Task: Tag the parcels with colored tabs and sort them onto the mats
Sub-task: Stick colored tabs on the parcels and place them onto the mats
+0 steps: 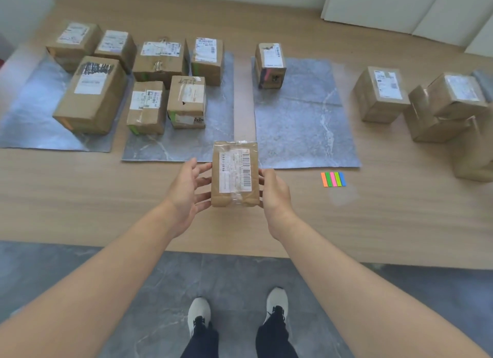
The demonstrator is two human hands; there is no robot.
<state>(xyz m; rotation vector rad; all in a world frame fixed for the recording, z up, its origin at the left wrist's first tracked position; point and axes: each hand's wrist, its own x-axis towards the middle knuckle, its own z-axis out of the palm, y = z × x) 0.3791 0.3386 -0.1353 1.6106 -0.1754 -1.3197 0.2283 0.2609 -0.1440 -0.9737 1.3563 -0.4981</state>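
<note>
Both arms are out over the wooden table [106, 197], and the parcel [234, 173] hangs in the air between the hands, label side up, just in front of the gap between the middle mat [213, 141] and the right mat [301, 128]. The left hand [184, 192] is spread wide, its straight fingertips just touching the parcel's left side. The right hand [274, 195] does the gripping, fingers curled round the right edge. The strip of colored tabs [333, 179], orange, green, pink, lime and blue, lies flat on the table just beside the right mat's near edge. Out on the left mat [26, 122], three boxes sit together; four crowd the middle mat, some showing green marks low on their sides. One lone box [270, 65] stands at the far corner of the right mat. Well off to the right, a pile of boxes [426, 109] sits on bare wood.
</note>
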